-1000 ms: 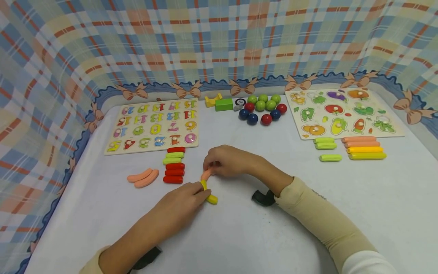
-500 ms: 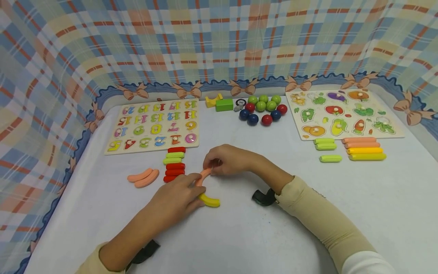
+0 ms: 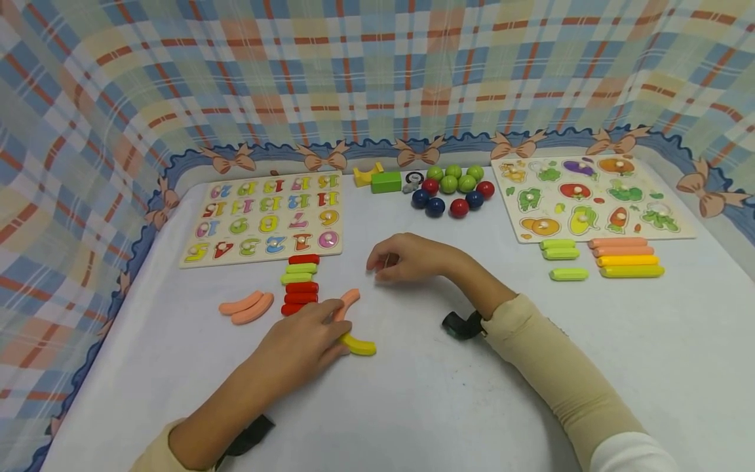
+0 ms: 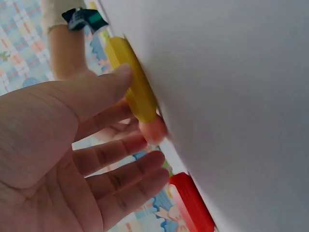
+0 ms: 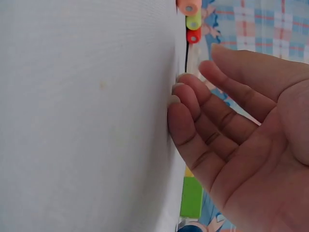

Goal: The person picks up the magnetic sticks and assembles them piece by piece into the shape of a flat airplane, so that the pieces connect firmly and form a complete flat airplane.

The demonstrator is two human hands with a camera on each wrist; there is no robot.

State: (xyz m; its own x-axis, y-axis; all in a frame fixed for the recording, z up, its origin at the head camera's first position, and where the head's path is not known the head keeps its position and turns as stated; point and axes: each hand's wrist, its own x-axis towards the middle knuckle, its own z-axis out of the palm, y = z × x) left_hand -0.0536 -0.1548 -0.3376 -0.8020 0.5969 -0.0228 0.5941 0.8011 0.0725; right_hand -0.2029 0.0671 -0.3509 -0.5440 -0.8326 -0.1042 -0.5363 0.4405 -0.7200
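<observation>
My left hand [image 3: 303, 341] rests over two curved toy pieces, which meet end to end. Its thumb and index finger pinch the yellow curved piece [image 3: 361, 346]; in the left wrist view the thumb lies on the near side of that yellow piece [image 4: 137, 92]. Beyond the fingers the pink curved piece [image 3: 349, 300] sticks out, its middle hidden under the hand. A little to the right, my right hand [image 3: 413, 257] hovers low over the table with nothing in it. Its fingers are loosely bent and the thumb stands apart, as the right wrist view shows.
Red sticks [image 3: 302, 287] and light green sticks [image 3: 301, 268] lie left of the hands, with two pink curved pieces [image 3: 252, 308] farther left. Behind stand a number puzzle board [image 3: 348, 187], a green block [image 3: 386, 182], coloured balls [image 3: 449, 183] and a vegetable puzzle board [image 3: 560, 226]. More sticks [image 3: 628, 261] lie right.
The right hand has let go of the pink curved piece and drawn off to the upper right. My left hand has shifted from the yellow piece alone to cover where both pieces meet.
</observation>
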